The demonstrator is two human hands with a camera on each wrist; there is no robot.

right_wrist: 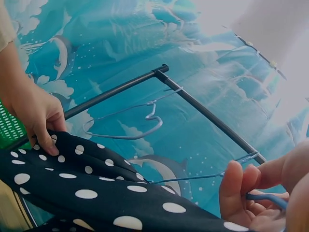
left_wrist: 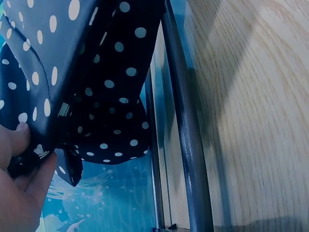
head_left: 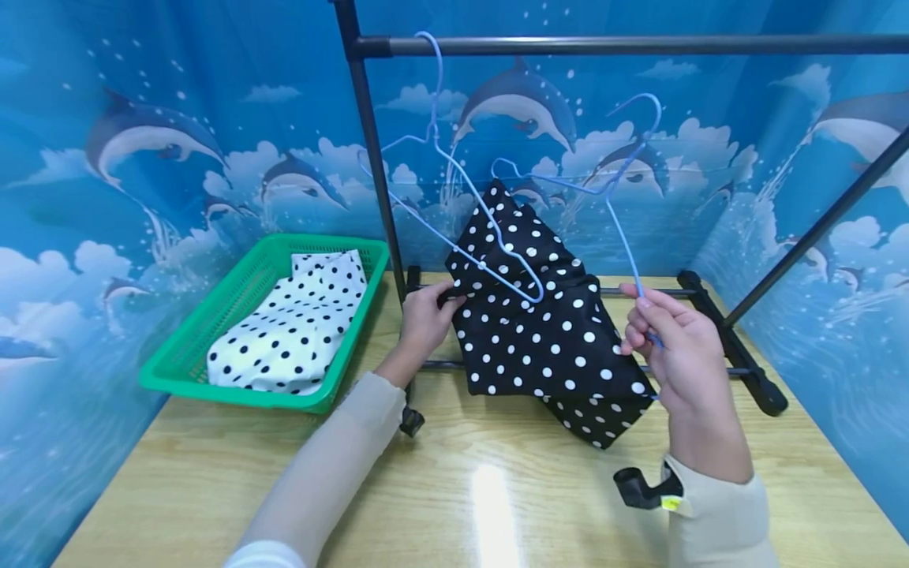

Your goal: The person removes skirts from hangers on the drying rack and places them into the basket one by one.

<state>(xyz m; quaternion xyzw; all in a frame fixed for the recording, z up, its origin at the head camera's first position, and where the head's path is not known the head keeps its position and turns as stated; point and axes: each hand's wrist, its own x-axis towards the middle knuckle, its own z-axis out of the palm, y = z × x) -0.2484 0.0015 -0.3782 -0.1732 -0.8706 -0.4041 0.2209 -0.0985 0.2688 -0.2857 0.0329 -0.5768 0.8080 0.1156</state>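
A black cloth with white dots point(head_left: 547, 331) hangs in front of me, its garment kind not clear. My left hand point(head_left: 428, 319) pinches its left edge, and the left wrist view shows the fabric point(left_wrist: 53, 63) between thumb and fingers. My right hand point(head_left: 675, 339) grips one end of a blue wire hanger point(head_left: 625, 229). This hanger's other end meets the cloth's top corner, while its hook appears below the rail in the head view. Closer to the left post, a second blue hanger point(head_left: 469, 185) hangs by its hook from the rail and overlaps the cloth in view.
The black rack's rail point(head_left: 639, 46) crosses the top, with its feet point(head_left: 767, 394) on the wooden table point(head_left: 568, 505). Left of the rack stands a green basket point(head_left: 166, 379) holding a white cloth with black dots point(head_left: 291, 331). A dolphin-print curtain point(head_left: 234, 79) encloses the table.
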